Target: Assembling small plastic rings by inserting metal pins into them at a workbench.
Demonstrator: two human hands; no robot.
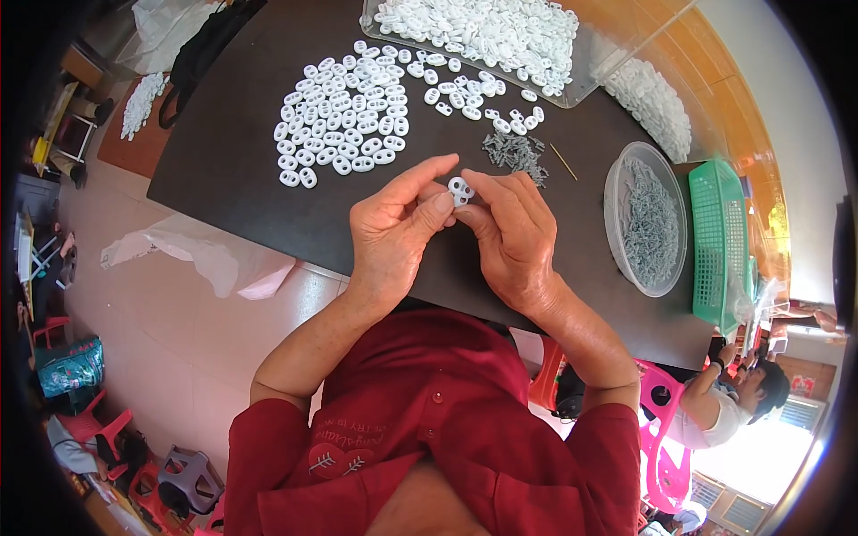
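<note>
Nearest is the red shirt (429, 366) of the person, seated at or standing over the dark tabletop (228, 134). Left hand (393, 230): thumb and fingers closed in a pinch. Right hand (517, 230): thumb and forefinger narrowed onto the same article. That article, a small white piece (459, 189) with holes, is raised between both sets of fingertips, above the near part of the tabletop; whether anything is set inside it cannot be told. In this observer's judgement it is light, stiff, probably plastic, smooth enough to slip, and not readily broken; hold is best taken on the rounded outer edges, clear of the holes. Just beyond lie grey pegs (517, 159) in a heap, with a thin stick (563, 162) beside them. Farther off, similar white pieces (344, 114) are spread at left, and a clear box (572, 100) stands heaped with more.
</note>
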